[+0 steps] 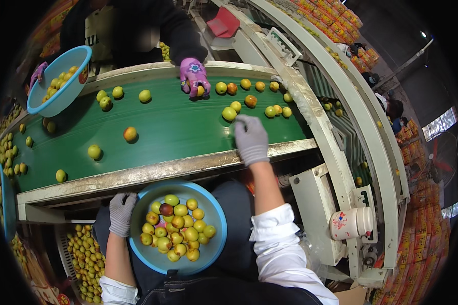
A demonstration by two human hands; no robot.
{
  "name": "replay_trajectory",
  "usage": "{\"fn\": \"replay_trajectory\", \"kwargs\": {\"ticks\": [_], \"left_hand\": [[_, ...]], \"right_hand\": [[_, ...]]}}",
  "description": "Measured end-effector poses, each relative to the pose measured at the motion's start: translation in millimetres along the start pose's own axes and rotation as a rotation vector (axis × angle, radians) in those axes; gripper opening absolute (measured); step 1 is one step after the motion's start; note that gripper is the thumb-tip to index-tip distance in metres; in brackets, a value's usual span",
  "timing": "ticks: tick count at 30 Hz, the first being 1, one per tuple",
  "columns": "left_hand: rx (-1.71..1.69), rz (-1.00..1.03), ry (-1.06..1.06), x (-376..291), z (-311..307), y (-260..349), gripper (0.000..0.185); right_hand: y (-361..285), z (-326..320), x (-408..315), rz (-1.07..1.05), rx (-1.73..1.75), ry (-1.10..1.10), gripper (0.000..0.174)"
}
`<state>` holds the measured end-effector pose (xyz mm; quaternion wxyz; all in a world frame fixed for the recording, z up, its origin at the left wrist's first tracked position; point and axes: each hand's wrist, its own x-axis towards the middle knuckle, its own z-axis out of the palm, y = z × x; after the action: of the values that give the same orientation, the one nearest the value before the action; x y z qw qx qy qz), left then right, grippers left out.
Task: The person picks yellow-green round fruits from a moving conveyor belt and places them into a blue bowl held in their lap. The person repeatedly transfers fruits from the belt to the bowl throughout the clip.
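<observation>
My left hand (123, 214), in a grey knit glove, grips the left rim of a blue plastic basin (218, 249) on my lap. Green and reddish-brown jujube-like fruits (191, 233) lie in the basin. Over the near side of a green conveyor belt (183, 133) is my right hand (252, 137), gloved alike, its fingers curled beside a green fruit (229, 113); whether it holds anything is hidden. More fruits lie scattered along the belt, several of them near its right end.
Across the belt, a co-worker's hand in a pink flowered glove (194, 78) touches a fruit; the other holds a blue basin (57, 106). A fruit-filled crate (65, 251) stands lower left. A metal frame (328, 148) and a white lidded container (345, 224) are at right.
</observation>
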<state>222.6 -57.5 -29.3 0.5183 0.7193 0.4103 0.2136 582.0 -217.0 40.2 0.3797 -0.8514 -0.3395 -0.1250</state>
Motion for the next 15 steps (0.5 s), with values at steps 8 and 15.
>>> {"fn": "replay_trajectory", "kwargs": {"ticks": [8,15], "left_hand": [[-0.016,-0.057,-0.050,1,6,12,0.024],[0.045,-0.071,-0.031,0,3,9,0.025]], "right_hand": [[63,51,82,-0.026,-0.245,-0.230,0.029],[-65,66,38,-0.186,-0.165,-0.376,0.026]]}}
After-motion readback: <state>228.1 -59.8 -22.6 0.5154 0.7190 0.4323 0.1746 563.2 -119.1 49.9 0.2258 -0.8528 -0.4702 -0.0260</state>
